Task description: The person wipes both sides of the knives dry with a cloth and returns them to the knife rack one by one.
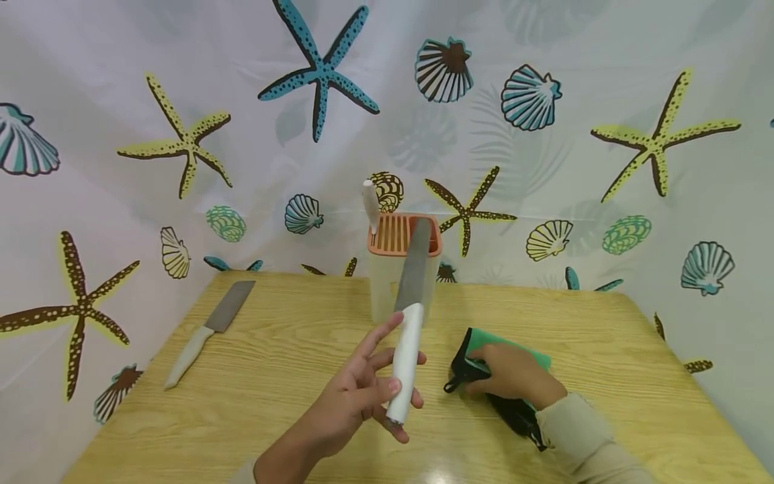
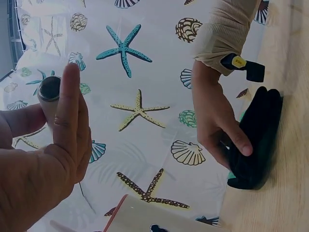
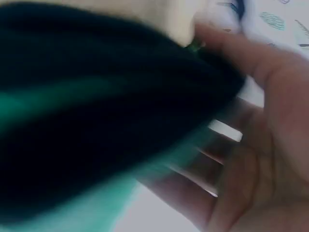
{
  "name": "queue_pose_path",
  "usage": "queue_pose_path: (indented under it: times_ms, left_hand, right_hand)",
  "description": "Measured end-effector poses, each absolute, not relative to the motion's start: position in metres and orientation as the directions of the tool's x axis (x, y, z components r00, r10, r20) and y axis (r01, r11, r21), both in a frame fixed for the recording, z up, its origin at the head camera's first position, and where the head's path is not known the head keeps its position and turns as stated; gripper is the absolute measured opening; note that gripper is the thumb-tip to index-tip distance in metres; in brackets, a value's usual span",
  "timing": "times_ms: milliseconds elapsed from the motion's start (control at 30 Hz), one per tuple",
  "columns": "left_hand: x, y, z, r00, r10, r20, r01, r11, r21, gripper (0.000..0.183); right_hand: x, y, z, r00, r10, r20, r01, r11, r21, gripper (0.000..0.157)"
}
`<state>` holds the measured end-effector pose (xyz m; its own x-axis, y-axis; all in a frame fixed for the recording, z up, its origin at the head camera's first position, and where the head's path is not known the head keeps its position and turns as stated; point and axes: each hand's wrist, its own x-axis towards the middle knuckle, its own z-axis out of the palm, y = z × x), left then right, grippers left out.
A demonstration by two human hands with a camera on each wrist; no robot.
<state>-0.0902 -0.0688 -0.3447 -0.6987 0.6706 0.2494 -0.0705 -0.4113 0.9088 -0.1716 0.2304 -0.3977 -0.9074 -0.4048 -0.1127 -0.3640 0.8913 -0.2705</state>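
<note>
My left hand (image 1: 353, 393) holds a knife by its white handle (image 1: 406, 359), thumb on one side and fingers on the other. Its grey blade (image 1: 414, 269) points away from me and overlaps the knife block (image 1: 382, 289) in the head view. On the right, my right hand (image 1: 510, 373) grips a folded green and black cloth (image 1: 541, 357) with a small black loop, close over the table. The right wrist view shows the dark cloth (image 3: 96, 140) blurred, between thumb and fingers. In the left wrist view the handle's round end (image 2: 49, 89) faces the camera.
The off-white block has an orange slotted top, with another knife's white handle (image 1: 371, 202) standing up at its left. A broad-bladed knife (image 1: 226, 309) lies on the wooden table (image 1: 290, 323) at the left. Behind hangs a curtain (image 1: 387, 148) printed with starfish and shells.
</note>
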Motion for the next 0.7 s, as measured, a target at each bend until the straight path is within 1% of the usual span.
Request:
queue_pose_path:
  times_ms: [67, 133, 200, 300, 400, 467, 567, 700]
  left_hand:
    - [-0.092, -0.071, -0.342, -0.707, 0.660, 0.253, -0.064, -0.416, 0.907, 0.059]
    - [-0.093, -0.073, -0.340, -0.715, 0.649, 0.258, -0.055, -0.421, 0.906, 0.051]
    - [-0.094, -0.075, -0.337, -0.722, 0.640, 0.263, -0.054, -0.431, 0.901, 0.046]
    - [-0.097, -0.078, -0.332, -0.721, 0.634, 0.279, -0.062, -0.460, 0.886, 0.046]
    - [-0.100, -0.078, -0.329, -0.719, 0.630, 0.294, -0.063, -0.480, 0.875, 0.047]
    - [-0.101, -0.080, -0.328, -0.719, 0.626, 0.302, -0.063, -0.492, 0.869, 0.047]
    - [-0.102, -0.081, -0.325, -0.729, 0.621, 0.288, -0.090, -0.503, 0.860, 0.048]
    - [-0.103, -0.083, -0.321, -0.730, 0.625, 0.276, -0.122, -0.517, 0.847, 0.048]
  right_hand:
    - [-0.172, 0.225, -0.386, -0.895, -0.420, -0.146, -0.367, 0.883, -0.292, 0.064]
    - [-0.175, 0.221, -0.370, -0.893, -0.433, -0.123, -0.383, 0.875, -0.295, 0.069]
    - [-0.180, 0.216, -0.352, -0.896, -0.440, -0.061, -0.410, 0.872, -0.269, 0.067]
    - [-0.192, 0.206, -0.327, -0.897, -0.440, 0.050, -0.441, 0.877, -0.192, 0.060]
    - [-0.211, 0.196, -0.307, -0.890, -0.427, 0.158, -0.446, 0.888, -0.115, 0.056]
    - [-0.226, 0.188, -0.298, -0.885, -0.417, 0.206, -0.440, 0.895, -0.077, 0.055]
    - [-0.247, 0.178, -0.289, -0.886, -0.411, 0.216, -0.430, 0.901, -0.049, 0.052]
    - [-0.264, 0.166, -0.279, -0.896, -0.409, 0.173, -0.425, 0.902, -0.071, 0.042]
